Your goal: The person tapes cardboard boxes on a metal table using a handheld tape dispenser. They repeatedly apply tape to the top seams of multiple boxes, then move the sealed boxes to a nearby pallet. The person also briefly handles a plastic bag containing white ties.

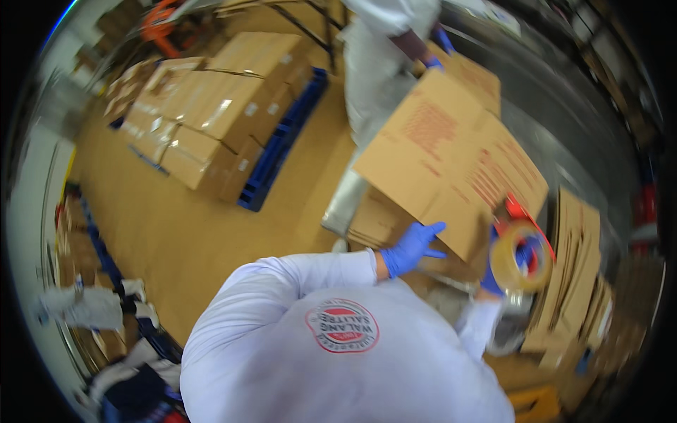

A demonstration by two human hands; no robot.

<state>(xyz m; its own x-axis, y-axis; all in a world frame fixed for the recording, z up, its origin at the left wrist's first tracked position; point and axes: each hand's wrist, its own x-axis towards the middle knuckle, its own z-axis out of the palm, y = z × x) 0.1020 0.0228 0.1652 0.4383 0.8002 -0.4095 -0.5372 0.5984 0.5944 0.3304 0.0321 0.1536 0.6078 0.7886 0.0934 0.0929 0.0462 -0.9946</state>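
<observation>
My left hand [412, 247], in a blue glove, is open at the lower edge of a flat brown cardboard box [441, 169] with red printing, its thumb and forefinger spread. My right hand [491, 268], also gloved, is shut on a red tape dispenser [516, 210] carrying a roll of tan tape [515, 278], beside the box's right corner. Under the box lies more cardboard [374, 218]. Beyond it a co-worker in white [377, 70] has blue-gloved hands [434, 62] at another cardboard piece [471, 74].
A blue pallet [282, 141] with stacked closed cartons [211, 106] stands at upper left. Flattened cardboard [571, 261] leans at my right, near a grey metal surface [564, 134]. An orange machine [159, 28] is at the back. Another pallet [99, 240] and white clothing [84, 307] lie far left.
</observation>
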